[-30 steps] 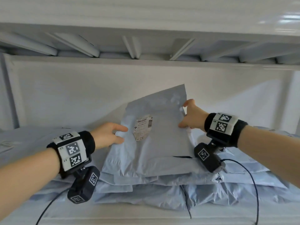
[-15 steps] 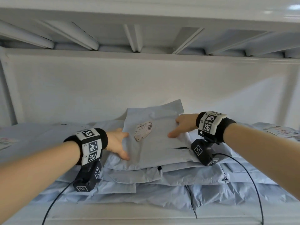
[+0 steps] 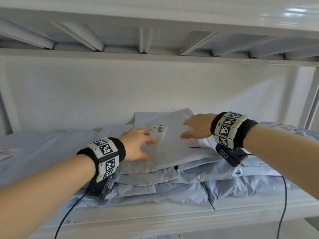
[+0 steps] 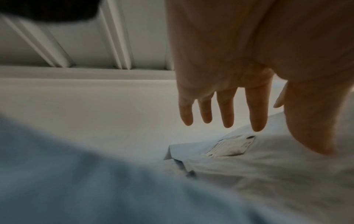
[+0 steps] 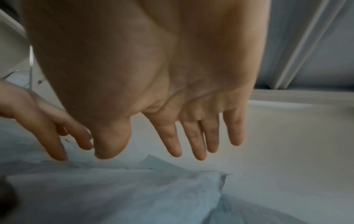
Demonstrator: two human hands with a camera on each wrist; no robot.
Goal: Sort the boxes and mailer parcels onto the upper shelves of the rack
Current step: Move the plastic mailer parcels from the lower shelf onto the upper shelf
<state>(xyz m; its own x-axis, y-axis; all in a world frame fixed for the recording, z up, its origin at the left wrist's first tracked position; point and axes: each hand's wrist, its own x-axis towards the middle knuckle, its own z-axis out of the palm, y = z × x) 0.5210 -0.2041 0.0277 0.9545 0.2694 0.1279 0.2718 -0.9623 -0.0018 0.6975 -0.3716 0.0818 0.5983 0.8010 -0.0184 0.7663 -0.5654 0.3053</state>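
A pale blue mailer parcel lies flat on top of a pile of similar mailers in the middle of the head view, on a white rack shelf that runs across the lower part of the frame. A small white label with a barcode sits on the top parcel, slightly left of centre. The left hand is at the parcel's left side, fingers straight and spread, the thumb low against the plastic; nothing is gripped. The right hand hangs over the parcel's right side, fingers straight and loosely apart, holding nothing; from the wrist view they appear just clear of the surface. Another shelf with ribbed supports crosses the top of the frame, and more mailers spread off to the left and right edges.
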